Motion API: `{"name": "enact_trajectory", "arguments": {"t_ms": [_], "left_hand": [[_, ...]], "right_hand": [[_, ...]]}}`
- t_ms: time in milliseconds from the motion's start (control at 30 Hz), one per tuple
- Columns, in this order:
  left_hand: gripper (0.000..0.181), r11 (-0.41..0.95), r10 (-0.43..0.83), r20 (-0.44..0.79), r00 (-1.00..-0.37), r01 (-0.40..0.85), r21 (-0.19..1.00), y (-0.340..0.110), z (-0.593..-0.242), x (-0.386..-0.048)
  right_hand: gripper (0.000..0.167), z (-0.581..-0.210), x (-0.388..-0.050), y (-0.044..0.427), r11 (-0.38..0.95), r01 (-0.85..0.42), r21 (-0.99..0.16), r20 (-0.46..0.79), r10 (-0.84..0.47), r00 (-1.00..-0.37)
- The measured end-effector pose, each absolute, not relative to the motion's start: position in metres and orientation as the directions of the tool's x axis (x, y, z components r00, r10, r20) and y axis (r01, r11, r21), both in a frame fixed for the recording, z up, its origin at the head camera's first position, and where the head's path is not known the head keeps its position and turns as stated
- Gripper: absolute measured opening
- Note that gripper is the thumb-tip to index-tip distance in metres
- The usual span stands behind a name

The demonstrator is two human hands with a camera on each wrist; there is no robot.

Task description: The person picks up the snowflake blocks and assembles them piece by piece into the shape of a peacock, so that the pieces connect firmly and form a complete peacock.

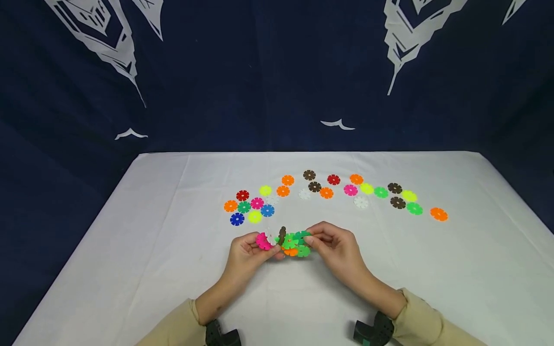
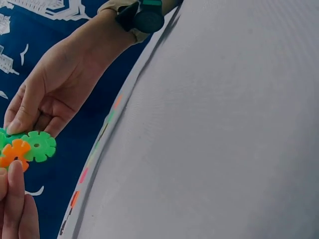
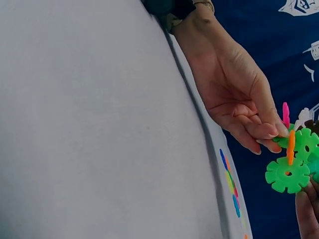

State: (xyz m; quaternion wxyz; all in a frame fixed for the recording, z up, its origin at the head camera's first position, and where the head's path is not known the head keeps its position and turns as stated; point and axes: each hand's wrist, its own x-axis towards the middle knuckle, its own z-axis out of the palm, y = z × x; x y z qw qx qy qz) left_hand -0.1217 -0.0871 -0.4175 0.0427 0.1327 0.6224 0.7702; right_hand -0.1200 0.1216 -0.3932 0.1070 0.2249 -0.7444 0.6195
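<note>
In the head view, both hands hold one cluster of interlocking snowflake discs [image 1: 289, 241] above the white table. Its pieces include a pink disc [image 1: 263, 241], a white one, a brown disc [image 1: 282, 235], an orange disc and several green ones. My left hand [image 1: 247, 254] pinches the cluster's left side, near the pink disc. On the right, my right hand [image 1: 339, 247] has thumb and fingers on a dark green disc [image 1: 301, 236]. The left wrist view shows a light green disc [image 2: 40, 146] beside an orange one. Fingers partly hide where the pieces join.
Loose discs lie flat in an arc beyond the hands: a mixed group with a blue disc [image 1: 237, 219] at left, brown discs [image 1: 309, 175] in the middle, and an orange disc [image 1: 439, 214] at far right. A dark blue patterned curtain [image 1: 268, 77] hangs behind the table [image 1: 173, 269].
</note>
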Motion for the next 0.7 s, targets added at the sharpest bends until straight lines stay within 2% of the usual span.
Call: {"name": "enact_trajectory", "arguments": {"t_ms": [467, 533, 700], "left_hand": [[0.015, -0.318, 0.208, 0.031, -0.978, -0.037, 0.947, -0.086, -0.414, -0.124], [0.015, -0.325, 0.211, 0.009, -0.978, -0.062, 0.944, -0.087, -0.414, -0.125], [0.015, -0.339, 0.252, -0.036, -0.967, -0.123, 0.933, -0.088, -0.415, -0.125]], "right_hand": [[0.012, -0.388, -0.135, 0.133, 0.073, -0.354, -0.932, 0.335, -0.193, -0.922], [0.015, -0.386, -0.146, 0.144, 0.087, -0.297, -0.951, 0.282, -0.155, -0.947], [0.031, -0.389, -0.189, 0.185, 0.191, -0.068, -0.979, 0.078, 0.045, -0.996]]}}
